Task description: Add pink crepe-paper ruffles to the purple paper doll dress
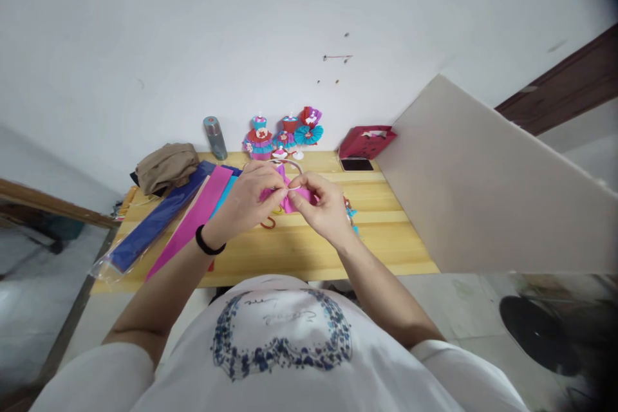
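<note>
My left hand, with a black band at its wrist, is closed in a pinch on a gathered piece of bright pink crepe paper. From the other side my right hand pinches a thin white strand at the gather, fingertips almost touching the left ones. The paper fans out below and between the fingers, above the wooden table. A pale curved band arcs just behind the hands, partly hidden. Beneath the left hand shows an orange scissor handle; the blades are mostly hidden.
Pink paper and a plastic-wrapped blue roll lie left on the table. Behind stand a brown cloth, a flask, paper-dressed figures, a red bag and a phone. A pale panel borders the right.
</note>
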Available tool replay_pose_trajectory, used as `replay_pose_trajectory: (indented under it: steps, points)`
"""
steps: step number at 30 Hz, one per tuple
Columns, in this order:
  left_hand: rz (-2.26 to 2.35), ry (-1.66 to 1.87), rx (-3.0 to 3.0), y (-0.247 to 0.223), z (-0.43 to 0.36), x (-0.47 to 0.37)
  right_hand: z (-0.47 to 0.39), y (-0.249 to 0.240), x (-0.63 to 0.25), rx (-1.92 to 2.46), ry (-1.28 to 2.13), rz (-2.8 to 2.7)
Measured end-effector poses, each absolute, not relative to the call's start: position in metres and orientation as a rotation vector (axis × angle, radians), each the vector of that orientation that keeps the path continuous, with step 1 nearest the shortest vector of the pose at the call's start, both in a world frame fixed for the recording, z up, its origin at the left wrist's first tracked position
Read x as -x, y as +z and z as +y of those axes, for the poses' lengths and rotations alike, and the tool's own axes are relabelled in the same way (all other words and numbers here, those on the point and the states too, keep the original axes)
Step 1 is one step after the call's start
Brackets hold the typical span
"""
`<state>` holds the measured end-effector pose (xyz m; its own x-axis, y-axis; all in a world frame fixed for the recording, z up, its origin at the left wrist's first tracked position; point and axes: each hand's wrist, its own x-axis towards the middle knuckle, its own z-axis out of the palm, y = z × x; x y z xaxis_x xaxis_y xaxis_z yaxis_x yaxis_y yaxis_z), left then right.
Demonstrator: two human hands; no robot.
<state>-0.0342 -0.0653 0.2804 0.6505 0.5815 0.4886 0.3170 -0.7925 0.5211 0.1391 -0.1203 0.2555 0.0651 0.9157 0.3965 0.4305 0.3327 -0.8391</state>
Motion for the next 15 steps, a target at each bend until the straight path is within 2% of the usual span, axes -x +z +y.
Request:
replay_pose_trajectory:
  steps: [15]
  points:
    - [0.853,0.942,-2.308,0.2826,-0.0698,0.0309,-0.1192,0.254,-0.1442,1.205,0.82,-1.411]
